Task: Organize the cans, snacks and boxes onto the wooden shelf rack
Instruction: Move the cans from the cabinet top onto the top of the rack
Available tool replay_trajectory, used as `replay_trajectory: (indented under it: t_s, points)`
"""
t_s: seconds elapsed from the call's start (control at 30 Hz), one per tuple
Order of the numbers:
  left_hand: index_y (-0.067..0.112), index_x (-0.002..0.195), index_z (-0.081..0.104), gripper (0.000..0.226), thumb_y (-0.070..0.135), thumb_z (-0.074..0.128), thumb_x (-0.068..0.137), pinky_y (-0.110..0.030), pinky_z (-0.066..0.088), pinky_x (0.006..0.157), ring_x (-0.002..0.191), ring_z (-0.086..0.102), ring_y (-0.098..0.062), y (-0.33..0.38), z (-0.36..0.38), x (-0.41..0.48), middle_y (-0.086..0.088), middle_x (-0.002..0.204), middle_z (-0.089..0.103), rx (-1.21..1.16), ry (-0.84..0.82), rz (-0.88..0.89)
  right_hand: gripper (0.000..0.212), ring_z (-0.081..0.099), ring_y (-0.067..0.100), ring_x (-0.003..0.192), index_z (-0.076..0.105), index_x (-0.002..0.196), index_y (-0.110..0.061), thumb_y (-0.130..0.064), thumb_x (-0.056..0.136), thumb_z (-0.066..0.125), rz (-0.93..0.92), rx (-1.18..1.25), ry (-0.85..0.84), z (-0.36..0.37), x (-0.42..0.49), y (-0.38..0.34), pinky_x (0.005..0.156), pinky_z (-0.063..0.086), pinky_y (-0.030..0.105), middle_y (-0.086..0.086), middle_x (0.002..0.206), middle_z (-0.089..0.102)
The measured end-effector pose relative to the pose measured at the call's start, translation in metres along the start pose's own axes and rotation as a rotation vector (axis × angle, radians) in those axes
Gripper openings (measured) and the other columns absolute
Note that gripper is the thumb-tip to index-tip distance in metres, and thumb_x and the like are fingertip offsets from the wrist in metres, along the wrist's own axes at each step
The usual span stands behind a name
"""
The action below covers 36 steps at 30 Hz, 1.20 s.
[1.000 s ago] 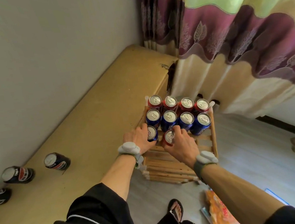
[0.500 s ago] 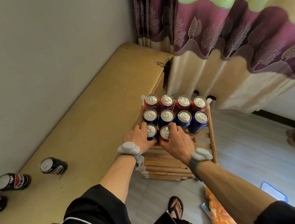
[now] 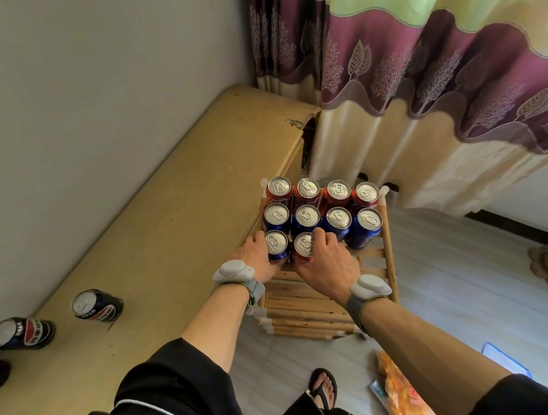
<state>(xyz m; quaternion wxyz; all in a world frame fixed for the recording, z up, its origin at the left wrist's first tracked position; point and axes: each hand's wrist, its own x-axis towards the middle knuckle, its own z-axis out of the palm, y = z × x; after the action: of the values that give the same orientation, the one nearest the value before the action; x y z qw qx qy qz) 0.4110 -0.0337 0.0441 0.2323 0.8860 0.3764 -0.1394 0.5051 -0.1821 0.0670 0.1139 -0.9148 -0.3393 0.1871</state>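
So the wooden shelf rack (image 3: 312, 306) sits on the floor (image 3: 463, 270), with its 9 o'clock side tight against the edge of the yellowish surface (image 3: 166, 237). The top shelf is packed with upright cans: four red cans (image 3: 306, 189) along the back and four blue cans (image 3: 306, 217) right in front of them, all touching.

The third row is just two. The front blue can (image 3: 276, 245) is at the rack's 9 o'clock edge, and the left hand (image 3: 252, 254) has its fingers wrapped round its side. The front red can (image 3: 302, 247) is right beside it, with the right hand (image 3: 328, 264) clamped on it, fingers curled over the rim. Each wrist wears a grey band.

At 3 o'clock of the red one there's bare slat up to the corner post, and more open slats at 6 o'clock under the wrists. The curtain (image 3: 423, 85) hangs close behind the rack at 12 o'clock, and the floor is open at 3 o'clock.

Three black cans (image 3: 96, 305) lie on their sides far out at 8 o'clock on the surface, well apart from the rack. They have a round red-white-blue logo, but the lettering is too small to read.

An orange snack bag (image 3: 406, 398) lies on the floor at 6 o'clock, next to a foot in a sandal (image 3: 324, 385).
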Motion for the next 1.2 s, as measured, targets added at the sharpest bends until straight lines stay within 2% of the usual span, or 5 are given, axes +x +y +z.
replay_trajectory:
  t_s: [0.2,0.4,0.77,1.03,1.2]
  points:
    - [0.011,0.133,0.040,0.060,0.031,0.068,0.084,-0.043,0.047,0.087,0.114,0.055,-0.036,-0.013,-0.015,-0.014,-0.013,0.130,0.048,0.069,-0.030,-0.045,0.058,0.050,0.030,0.110,0.054,0.124,-0.013,-0.039,0.074,0.066,-0.314,-0.228,0.221,-0.015,-0.010,0.003,0.088,0.047,0.040,0.007,0.123,0.055]
    - [0.014,0.133,0.046,0.050,0.034,0.058,0.089,-0.041,0.048,0.085,0.117,0.050,-0.031,-0.062,-0.045,-0.059,-0.008,0.133,0.044,0.109,0.086,-0.163,0.049,0.055,0.031,0.105,0.061,0.117,-0.011,-0.023,0.071,0.073,-0.578,-0.247,0.259,-0.018,-0.002,-0.057,0.085,0.049,0.041,0.008,0.116,0.061]
    - [0.015,0.133,0.047,0.052,0.031,0.060,0.085,-0.036,0.043,0.077,0.114,0.053,-0.028,-0.262,-0.046,-0.222,-0.007,0.137,0.042,-0.040,0.173,-0.643,0.051,0.044,0.027,0.130,0.048,0.138,-0.017,-0.029,0.089,0.055,-0.985,-0.276,-0.055,0.071,-0.068,-0.244,0.102,0.040,0.037,0.004,0.140,0.051]
    - [0.011,0.136,0.043,0.059,0.026,0.065,0.083,-0.041,0.049,0.091,0.118,0.049,-0.034,-0.417,-0.048,-0.267,-0.014,0.137,0.038,-0.196,0.239,-0.723,0.048,0.042,0.029,0.127,0.042,0.134,-0.017,-0.029,0.089,0.052,-0.877,-0.402,-0.181,0.149,-0.094,-0.362,0.099,0.041,0.037,0.005,0.142,0.043]
    - [0.015,0.144,0.037,0.065,0.028,0.063,0.086,-0.041,0.046,0.095,0.125,0.044,-0.035,-0.447,-0.070,-0.254,-0.012,0.143,0.036,-0.126,0.252,-0.633,0.048,0.039,0.031,0.130,0.046,0.136,-0.015,-0.029,0.091,0.054,-0.841,-0.371,-0.148,0.163,-0.089,-0.399,0.100,0.041,0.038,0.006,0.148,0.041]
